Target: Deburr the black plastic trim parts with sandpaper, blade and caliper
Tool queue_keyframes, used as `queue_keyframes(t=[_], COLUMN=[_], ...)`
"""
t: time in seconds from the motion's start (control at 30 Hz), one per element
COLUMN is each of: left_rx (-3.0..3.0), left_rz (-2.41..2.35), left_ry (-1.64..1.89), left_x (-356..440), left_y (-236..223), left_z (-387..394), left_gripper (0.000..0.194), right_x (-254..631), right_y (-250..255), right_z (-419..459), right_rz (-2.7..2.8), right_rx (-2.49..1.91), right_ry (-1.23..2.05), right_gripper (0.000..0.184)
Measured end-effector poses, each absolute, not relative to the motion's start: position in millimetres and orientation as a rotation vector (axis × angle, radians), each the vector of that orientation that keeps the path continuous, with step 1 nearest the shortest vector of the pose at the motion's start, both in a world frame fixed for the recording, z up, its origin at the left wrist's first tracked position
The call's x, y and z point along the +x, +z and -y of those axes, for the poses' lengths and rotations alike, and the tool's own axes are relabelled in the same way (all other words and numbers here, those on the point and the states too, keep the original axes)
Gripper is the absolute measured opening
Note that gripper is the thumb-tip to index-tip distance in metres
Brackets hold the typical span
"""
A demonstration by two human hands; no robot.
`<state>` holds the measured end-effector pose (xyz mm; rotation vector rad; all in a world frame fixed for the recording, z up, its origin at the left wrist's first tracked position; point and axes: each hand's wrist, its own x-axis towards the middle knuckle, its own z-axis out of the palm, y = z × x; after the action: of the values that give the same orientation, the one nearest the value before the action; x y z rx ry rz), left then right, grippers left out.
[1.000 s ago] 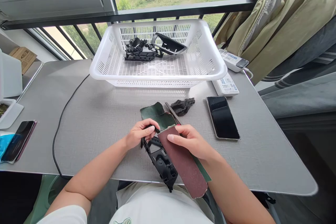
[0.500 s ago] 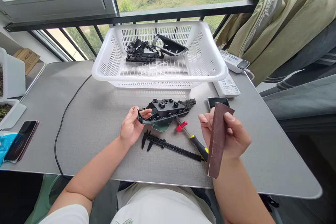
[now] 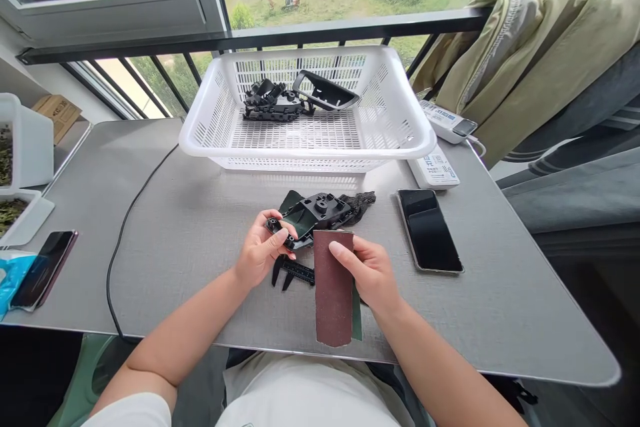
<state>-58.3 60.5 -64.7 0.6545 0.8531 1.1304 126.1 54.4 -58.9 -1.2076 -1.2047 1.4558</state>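
Between the thumb and fingers of my left hand (image 3: 263, 250) is the near left end of a black plastic part (image 3: 323, 210), an openwork frame with raised posts. My right hand (image 3: 373, 271) pinches a folded strip of brown sandpaper (image 3: 333, 290), its green back showing at one edge. The strip hangs close to the part's near right side; I cannot tell whether they touch. Dark green sheet (image 3: 300, 217) shows through and behind the part. A black caliper (image 3: 295, 270) lies beneath, partly covered by the sandpaper. Past the part's right end is a crumpled dark cloth (image 3: 361, 205).
A white plastic basket (image 3: 307, 163) with several black plastic parts (image 3: 277, 103) stands at the back. One phone (image 3: 431, 230) lies at the right, another phone (image 3: 44, 267) at the far left. A black cable (image 3: 117, 247) crosses the table's left side. White boxes (image 3: 434, 168) sit beside the basket.
My right hand has brought the sandpaper left and close to the part, uncovering the right phone and hiding the screwdriver. The part has tilted in my left hand.
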Motion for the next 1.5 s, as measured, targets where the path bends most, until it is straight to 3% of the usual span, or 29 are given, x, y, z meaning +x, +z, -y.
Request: queue_keyframes(t=[0.67,1.5], left_rx=[0.84,0.843], left_rz=[-0.886,-0.985], left_ry=[1.29,1.379], left_x=[-49,-45], left_y=[-73,-74], left_z=[-44,-45], left_gripper=[0.033,0.038], right_x=[111,119], right_y=[-61,-60], right_z=[-43,-49], right_rz=[0.96,1.096], right_rx=[-1.115,-1.095], right_ry=[1.7,1.767], right_gripper=[0.038,0.036])
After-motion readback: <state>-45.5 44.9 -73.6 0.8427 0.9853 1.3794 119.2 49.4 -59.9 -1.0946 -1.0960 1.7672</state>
